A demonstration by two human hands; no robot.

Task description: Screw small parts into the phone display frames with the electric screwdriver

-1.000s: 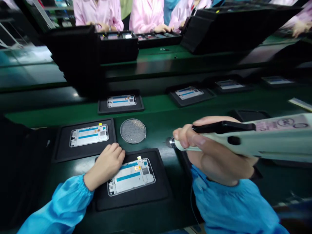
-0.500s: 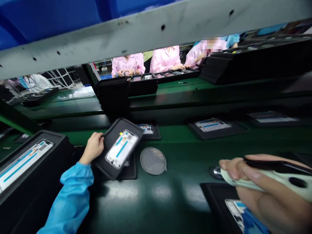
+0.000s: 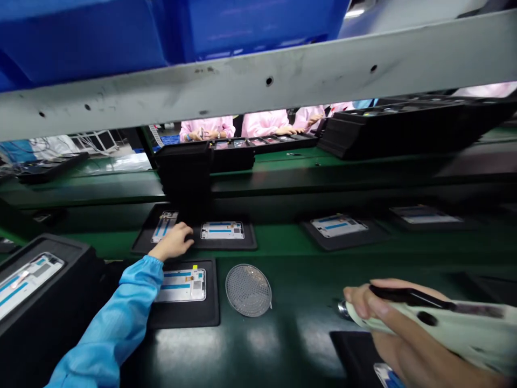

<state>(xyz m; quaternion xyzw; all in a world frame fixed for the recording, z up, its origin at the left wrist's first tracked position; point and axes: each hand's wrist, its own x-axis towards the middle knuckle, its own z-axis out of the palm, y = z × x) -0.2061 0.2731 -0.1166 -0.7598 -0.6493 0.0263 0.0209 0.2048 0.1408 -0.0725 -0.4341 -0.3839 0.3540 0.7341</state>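
Note:
My left hand (image 3: 174, 241), in a blue sleeve, reaches out to the green belt, its bent fingers on the near edge of a black tray (image 3: 147, 240) that lies flat there and holds a phone frame (image 3: 163, 226). My right hand (image 3: 404, 337) at the lower right is wrapped round a cream electric screwdriver (image 3: 448, 323) with a black lever, its metal tip pointing left. Between the hands, a second tray (image 3: 202, 315) with a phone frame (image 3: 181, 285) lies beside a round mesh dish (image 3: 247, 289).
More trays with phone frames (image 3: 222, 230) (image 3: 338, 226) (image 3: 424, 215) lie along the belt. A tall stack of black trays (image 3: 44, 302) stands at the left, another stack (image 3: 186, 172) behind. A grey shelf beam (image 3: 258, 81) and a blue bin hang overhead. People in pink coats (image 3: 264, 123) work opposite.
My left hand lifted the tray with the phone frame off the table in front of me and carried it up and away; it now lies flat on the belt. The view tilted up.

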